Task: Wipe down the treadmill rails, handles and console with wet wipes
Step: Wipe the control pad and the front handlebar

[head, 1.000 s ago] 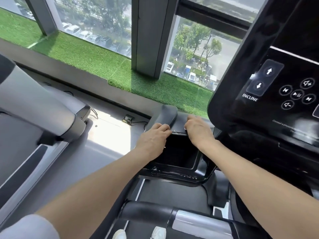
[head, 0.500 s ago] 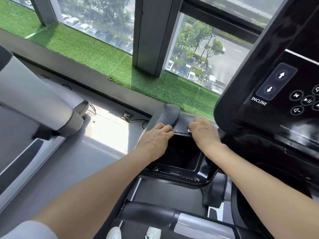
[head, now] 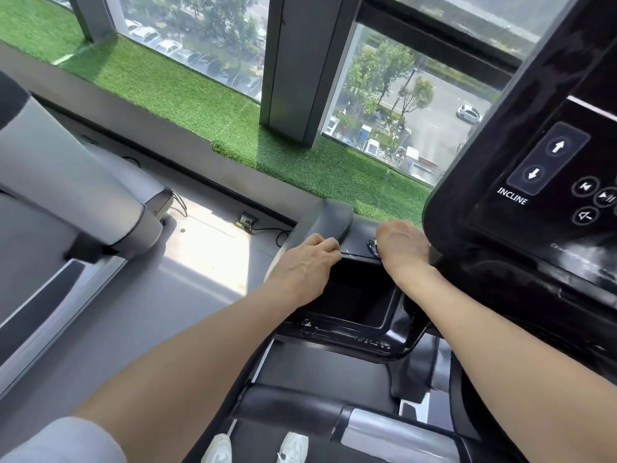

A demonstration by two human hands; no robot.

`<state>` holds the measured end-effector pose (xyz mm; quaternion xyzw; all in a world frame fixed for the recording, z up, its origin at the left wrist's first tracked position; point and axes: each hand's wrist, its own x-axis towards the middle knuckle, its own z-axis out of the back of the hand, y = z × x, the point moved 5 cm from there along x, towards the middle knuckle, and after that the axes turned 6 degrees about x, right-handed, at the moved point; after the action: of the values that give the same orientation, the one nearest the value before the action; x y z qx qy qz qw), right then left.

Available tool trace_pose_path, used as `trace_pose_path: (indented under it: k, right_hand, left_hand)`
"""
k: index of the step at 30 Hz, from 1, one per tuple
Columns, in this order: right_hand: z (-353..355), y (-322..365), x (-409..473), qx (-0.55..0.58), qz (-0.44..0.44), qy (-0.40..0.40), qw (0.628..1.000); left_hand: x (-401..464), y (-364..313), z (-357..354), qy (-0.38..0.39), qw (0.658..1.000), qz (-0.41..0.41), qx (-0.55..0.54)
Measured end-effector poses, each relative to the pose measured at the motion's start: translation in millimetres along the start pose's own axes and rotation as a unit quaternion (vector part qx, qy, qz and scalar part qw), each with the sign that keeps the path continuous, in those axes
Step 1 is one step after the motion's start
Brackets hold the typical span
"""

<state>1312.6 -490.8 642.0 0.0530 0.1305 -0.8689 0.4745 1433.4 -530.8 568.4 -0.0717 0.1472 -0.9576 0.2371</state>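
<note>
Head view: left hand (head: pixel 305 262) and right hand (head: pixel 402 247), fingers curled, grip far rim of black storage tray (head: pixel 350 295). Tray likely rigid, glossy, slippery; wipe unseen.

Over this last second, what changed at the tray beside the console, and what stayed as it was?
Little changed. The right hand slid slightly right along the ledge behind the storage tray, widening the gap to the left hand; a small dark item now shows at its fingertips, too unclear to identify. The left hand stayed on the tray's far left corner by the grey handle. The console only shifts with the camera.
</note>
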Motion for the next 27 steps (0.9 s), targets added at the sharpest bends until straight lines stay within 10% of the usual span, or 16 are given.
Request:
trace_pose_path:
  k: [27]
  right_hand:
    - [-12.1,2.2,-0.9,-0.008,0.058,-0.026,0.998]
  left_hand:
    - [-0.1,-0.8,8.4,0.018,1.000,0.003,-0.001]
